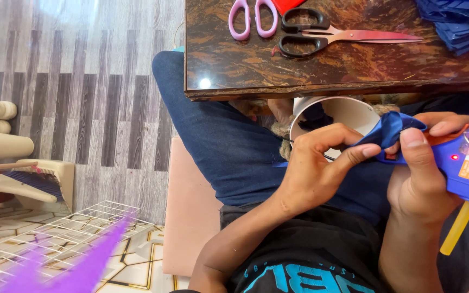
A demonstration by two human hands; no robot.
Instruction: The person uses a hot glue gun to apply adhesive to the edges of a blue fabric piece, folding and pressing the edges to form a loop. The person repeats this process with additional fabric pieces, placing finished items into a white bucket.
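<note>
My left hand (316,168) pinches a folded piece of blue fabric (389,130) between thumb and fingers, just over my lap. My right hand (422,173) grips a blue hot glue gun (465,163) with a yellowish glue stick sticking out of its back; the thumb rests against the fabric near the gun's tip. A white cylinder (343,114) with a hollow opening lies under the hands, partly hidden by them.
A dark brown glossy table (321,70) holds pink-handled scissors (253,19), black-handled scissors (321,35) and a stack of blue pieces (460,21). My legs in blue jeans (213,130) rest on a pink cushion (188,217). A white wire grid (55,239) lies on the floor.
</note>
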